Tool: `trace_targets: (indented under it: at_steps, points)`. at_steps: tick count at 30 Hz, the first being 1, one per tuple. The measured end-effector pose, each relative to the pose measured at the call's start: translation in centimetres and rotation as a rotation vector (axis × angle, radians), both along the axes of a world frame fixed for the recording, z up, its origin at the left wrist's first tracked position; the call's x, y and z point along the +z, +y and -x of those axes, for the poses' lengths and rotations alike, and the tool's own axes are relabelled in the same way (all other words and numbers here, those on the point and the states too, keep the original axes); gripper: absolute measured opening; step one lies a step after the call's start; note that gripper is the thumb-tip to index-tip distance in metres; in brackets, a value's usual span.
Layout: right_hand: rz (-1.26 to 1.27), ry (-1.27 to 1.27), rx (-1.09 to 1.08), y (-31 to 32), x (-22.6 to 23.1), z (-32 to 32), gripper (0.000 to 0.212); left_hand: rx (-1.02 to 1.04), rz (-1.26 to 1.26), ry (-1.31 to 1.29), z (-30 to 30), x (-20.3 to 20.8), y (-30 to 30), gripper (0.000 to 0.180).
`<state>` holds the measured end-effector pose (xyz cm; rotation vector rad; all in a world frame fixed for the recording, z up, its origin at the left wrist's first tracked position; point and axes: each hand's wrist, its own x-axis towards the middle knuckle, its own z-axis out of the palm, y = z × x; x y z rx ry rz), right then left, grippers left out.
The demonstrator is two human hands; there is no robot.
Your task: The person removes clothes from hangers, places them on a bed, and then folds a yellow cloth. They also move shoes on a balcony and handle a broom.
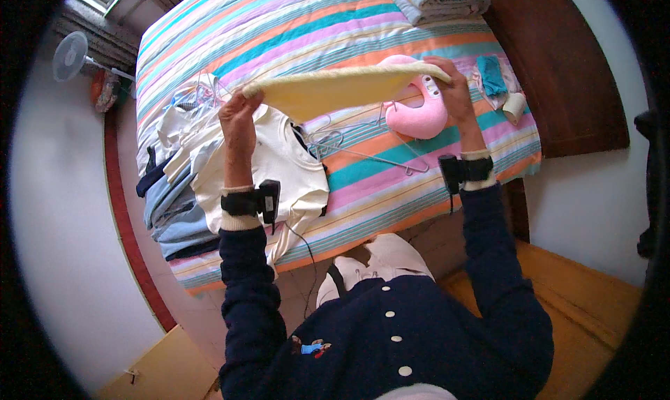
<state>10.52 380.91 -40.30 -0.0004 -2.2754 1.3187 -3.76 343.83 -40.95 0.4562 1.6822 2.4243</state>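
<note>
A pale yellow cloth [321, 93], with a thick folded upper edge, is stretched between my two hands above the bed. My left hand [240, 121] is closed on its left corner, and my right hand [452, 89] grips the right corner. I cannot tell whether it is a towel or a garment. Below the right end lies a pink U-shaped neck pillow [422, 121], partly covered by the cloth. Wire hangers [363, 152] lie on the bed between the pillow and a cream long-sleeved top [286, 156], which is spread out below my left hand.
Blue jeans [181, 222] and other clothes are heaped at the bed's left edge. Folded quilts [440, 2] sit at the far right. Small folded items, one teal [492, 76], lie near a dark wooden headboard [558, 86]. A fan [70, 55] stands at the far left.
</note>
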Motion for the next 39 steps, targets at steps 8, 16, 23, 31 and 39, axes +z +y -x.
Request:
trace_targets:
  at_steps: [8, 16, 23, 31, 39]
  points:
    - [0.092, -0.184, -0.247, 10.3, -4.4, -9.4, 0.026, -0.470, 0.140, -0.077, -2.7, -7.4, 11.7, 0.023]
    - [0.142, -0.670, -0.370, 15.7, -18.8, -16.8, 0.019, -0.588, 0.502, -0.429, -7.9, -20.6, 18.0, 0.014]
    - [0.058, -0.611, -0.525, 19.8, -19.4, -9.6, 0.021, -0.338, 0.458, -0.381, -1.6, -20.8, 23.3, 0.020]
    - [0.047, -0.892, -0.554, 22.7, -27.9, -2.4, 0.064, -0.315, 0.581, -0.704, 0.4, -28.0, 27.6, 0.051]
    - [0.825, -0.765, -0.551, 21.1, -29.3, -4.0, 0.044, -0.341, 0.388, -0.953, -0.5, -30.1, 27.2, 0.033]
